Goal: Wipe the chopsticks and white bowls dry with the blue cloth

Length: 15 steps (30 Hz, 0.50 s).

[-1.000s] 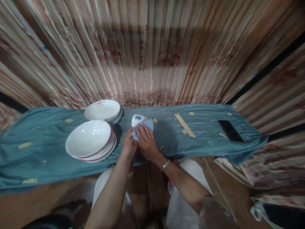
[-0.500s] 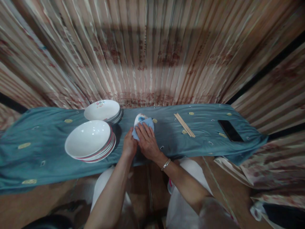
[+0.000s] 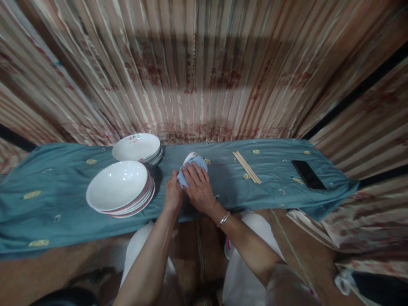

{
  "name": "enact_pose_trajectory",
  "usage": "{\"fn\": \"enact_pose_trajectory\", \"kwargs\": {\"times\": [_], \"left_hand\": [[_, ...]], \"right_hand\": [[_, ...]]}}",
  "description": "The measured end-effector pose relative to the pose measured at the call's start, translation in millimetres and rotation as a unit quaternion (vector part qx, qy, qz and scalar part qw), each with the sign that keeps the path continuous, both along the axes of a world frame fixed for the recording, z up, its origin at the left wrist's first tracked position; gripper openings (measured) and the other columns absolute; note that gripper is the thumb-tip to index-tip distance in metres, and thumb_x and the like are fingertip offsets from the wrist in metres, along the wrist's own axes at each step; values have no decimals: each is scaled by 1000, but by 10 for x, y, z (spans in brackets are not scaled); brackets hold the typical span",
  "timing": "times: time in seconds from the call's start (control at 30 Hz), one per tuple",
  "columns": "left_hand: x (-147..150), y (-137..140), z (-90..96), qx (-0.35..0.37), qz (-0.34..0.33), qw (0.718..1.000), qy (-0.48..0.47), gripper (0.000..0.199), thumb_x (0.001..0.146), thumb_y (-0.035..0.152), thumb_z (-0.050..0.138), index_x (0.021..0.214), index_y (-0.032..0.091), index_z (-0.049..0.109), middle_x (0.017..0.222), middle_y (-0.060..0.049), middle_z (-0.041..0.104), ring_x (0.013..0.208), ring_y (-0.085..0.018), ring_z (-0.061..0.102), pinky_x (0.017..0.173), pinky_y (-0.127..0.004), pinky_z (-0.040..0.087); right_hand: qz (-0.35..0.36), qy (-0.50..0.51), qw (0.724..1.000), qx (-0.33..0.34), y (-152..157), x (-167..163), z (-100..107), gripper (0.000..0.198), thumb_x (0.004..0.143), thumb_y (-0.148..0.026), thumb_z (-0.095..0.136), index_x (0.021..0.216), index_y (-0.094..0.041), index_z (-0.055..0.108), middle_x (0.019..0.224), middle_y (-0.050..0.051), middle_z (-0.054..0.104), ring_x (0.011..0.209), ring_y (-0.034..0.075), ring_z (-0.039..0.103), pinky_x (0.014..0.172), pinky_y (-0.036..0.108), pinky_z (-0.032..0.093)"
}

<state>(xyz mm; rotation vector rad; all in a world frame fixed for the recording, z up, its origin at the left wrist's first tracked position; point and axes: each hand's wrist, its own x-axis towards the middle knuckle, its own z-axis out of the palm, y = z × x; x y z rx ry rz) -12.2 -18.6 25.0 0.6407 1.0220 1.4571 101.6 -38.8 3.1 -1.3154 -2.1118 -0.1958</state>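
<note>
My left hand [image 3: 174, 190] is closed on the near end of a white piece of crockery [image 3: 190, 157] with a rounded end and a coloured pattern. It looks like a ceramic spoon, but most of it is covered. My right hand [image 3: 199, 187], with a silver bangle at the wrist, presses a light blue cloth [image 3: 203, 161] onto it. The hands are close together above the cloth-covered table. Left of them stand a stack of white bowls [image 3: 117, 187] with red bands and, behind it, a stack of white dishes [image 3: 137, 147] with a flower pattern.
Several wooden chopsticks [image 3: 247, 167] lie to the right on the teal tablecloth [image 3: 73, 178]. Farther right is a black phone [image 3: 307, 174]. A striped, printed curtain [image 3: 204, 76] hangs behind the table. My knees are below its front edge.
My right hand and the blue cloth have shifted slightly right over the white piece, covering more of its blue flower. My left hand keeps its grip. The stacks have not moved.
</note>
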Motion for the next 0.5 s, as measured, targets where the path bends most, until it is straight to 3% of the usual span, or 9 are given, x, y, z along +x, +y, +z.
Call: {"fn": "enact_pose_trajectory", "kwargs": {"times": [0.27,0.5], "left_hand": [[44,15,-17,28,3,999,44,17,79,9,61,66,18,66,52,3,56,53,-13,51,55,-21,42],[59,16,-6,21,-22,998,53,23,84,23,60,63,17,66,52,2,56,51,-12,48,50,-21,39]], "right_hand": [[-1,9,1000,0,-2,36,60,53,96,-28,39,147,-13,31,152,12,35,146,24,16,117,47,18],[-8,13,1000,-10,1,67,112,53,96,-27,37,146,-12,32,151,12,36,145,24,18,117,46,17]]}}
